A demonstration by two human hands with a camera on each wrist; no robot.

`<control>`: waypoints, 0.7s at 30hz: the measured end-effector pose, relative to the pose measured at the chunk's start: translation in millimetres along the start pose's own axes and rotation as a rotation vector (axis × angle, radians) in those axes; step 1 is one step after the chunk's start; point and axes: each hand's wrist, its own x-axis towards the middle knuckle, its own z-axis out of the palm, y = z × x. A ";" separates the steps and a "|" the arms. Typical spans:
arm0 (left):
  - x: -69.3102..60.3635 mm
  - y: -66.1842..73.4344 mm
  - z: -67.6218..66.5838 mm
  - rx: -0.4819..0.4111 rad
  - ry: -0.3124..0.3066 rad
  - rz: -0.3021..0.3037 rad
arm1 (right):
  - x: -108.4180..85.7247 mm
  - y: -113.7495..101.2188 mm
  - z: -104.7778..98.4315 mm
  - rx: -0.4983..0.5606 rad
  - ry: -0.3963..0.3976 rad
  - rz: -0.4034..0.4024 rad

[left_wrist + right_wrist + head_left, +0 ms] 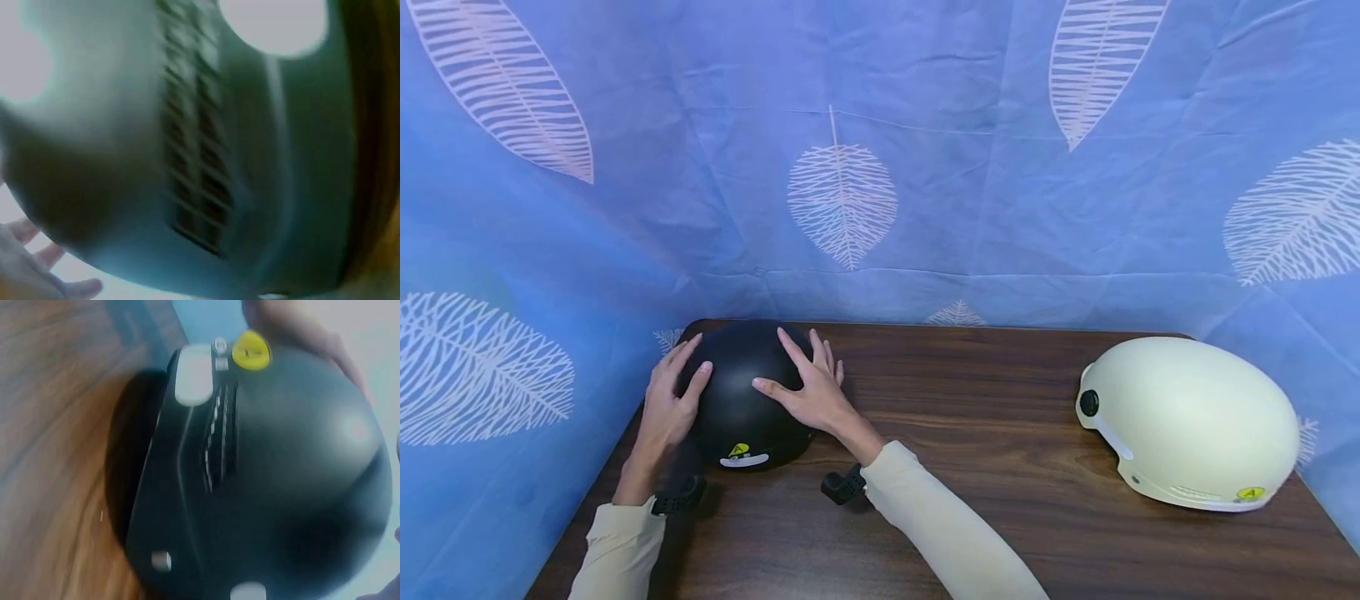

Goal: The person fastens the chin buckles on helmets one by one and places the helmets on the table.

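Note:
A black helmet [741, 400] stands dome-up at the table's far left corner, with a yellow sticker [740, 449] and a pale label low on its near side. My left hand [666, 410] lies along its left side, thumb and fingers spread. At the upper right of the dome is my right hand [816, 393], its fingers extended and spread apart. How firmly either hand touches the shell cannot be told. Slotted vents on the shell [119, 125] show blurred in the left wrist view. The right wrist view shows the helmet's lower edge close to the wood.
A cream-white helmet [1187, 417] sits at the right of the dark wooden table [955, 467]. Blue cloth [940, 208] with white leaf prints hangs behind and beside the table. Each wrist wears a black device, the right one [842, 485] near the table.

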 end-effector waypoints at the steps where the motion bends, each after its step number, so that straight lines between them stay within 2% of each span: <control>1: 0.1 3.1 -0.2 -0.003 0.012 0.013 | -0.7 2.6 -4.1 0.007 0.015 -0.008; 5: 3.6 17.7 1.0 -0.003 0.042 0.088 | -5.2 12.9 -22.8 0.022 0.064 -0.034; 10: 8.8 34.5 6.8 0.008 0.059 0.167 | -13.1 22.5 -49.1 0.017 0.081 -0.029; 16: 14.9 51.0 20.0 0.020 0.089 0.262 | -27.4 36.7 -84.7 -0.019 0.102 0.020; 21: 16.2 68.5 33.0 0.040 0.118 0.338 | -43.3 42.7 -117.7 -0.044 0.136 0.018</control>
